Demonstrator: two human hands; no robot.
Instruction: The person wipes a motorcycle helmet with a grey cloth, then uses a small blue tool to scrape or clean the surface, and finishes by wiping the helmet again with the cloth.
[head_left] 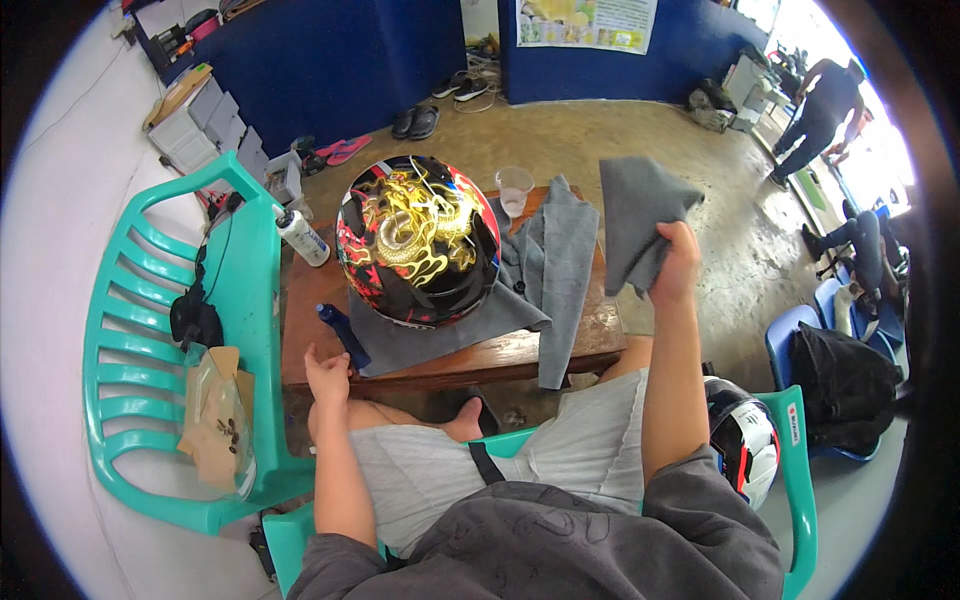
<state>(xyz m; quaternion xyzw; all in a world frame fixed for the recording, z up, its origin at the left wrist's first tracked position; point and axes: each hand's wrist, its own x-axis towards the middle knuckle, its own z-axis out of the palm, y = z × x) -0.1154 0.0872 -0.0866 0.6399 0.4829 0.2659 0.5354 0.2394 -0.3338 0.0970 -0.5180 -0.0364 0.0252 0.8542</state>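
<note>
A helmet [415, 240] in black, red and gold, with a dragon design, sits on a grey cloth [440, 345] spread over the low wooden table [590, 345]. My right hand [678, 262] is closed on a folded grey microfiber cloth [640, 210], raised beyond the table's right edge. My left hand [328, 375] is at the table's near left corner, fingers apart and partly curled. Close by its fingertips is a dark blue bottle [343, 338]; I see no grip on it. Another grey cloth [565, 280] lies crumpled right of the helmet, hanging over the near edge.
A clear plastic cup [514, 190] stands behind the cloths. On the green bench [245, 330] at left are a white bottle [302, 237] and a plastic bag with cardboard [217, 420]. A second helmet [742, 440] is by my right side. A person [828, 110] bends at far right.
</note>
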